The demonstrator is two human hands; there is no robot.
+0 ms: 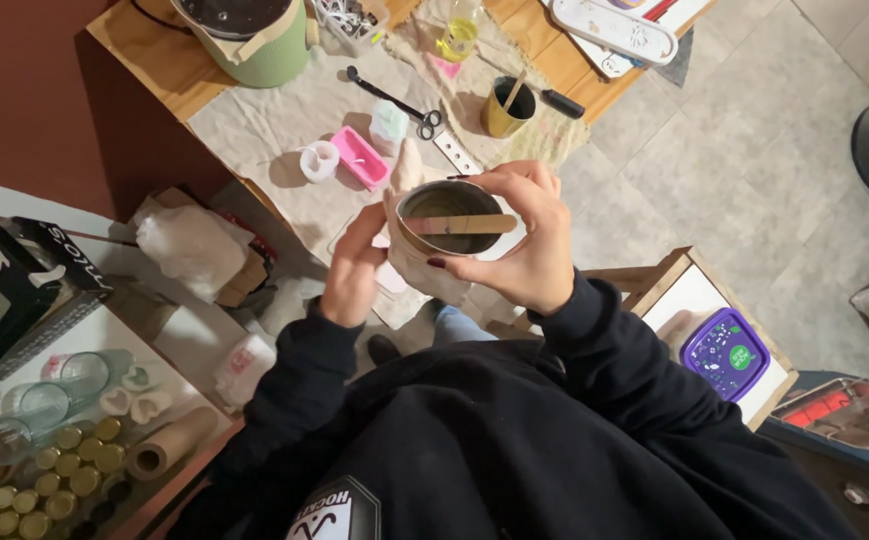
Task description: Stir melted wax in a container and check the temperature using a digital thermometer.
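A round metal tin [451, 214] is held up in front of my chest, wrapped below in a white cloth [409, 262]. A flat wooden stick [474, 224] lies across its open mouth. My right hand [522, 240] grips the tin's rim and far side, thumb on the near rim. My left hand [352, 268] presses the cloth against the tin's left side. Both arms wear black sleeves.
On the wooden table's cloth [284, 110] lie a pink mould [359, 157], a small white cup [318, 161], scissors [399, 102], a yellow cup with a stick [507, 106] and a green pot [254, 35]. Glass jars and gold lids [64, 460] fill the lower left. A purple box [725, 352] sits at right.
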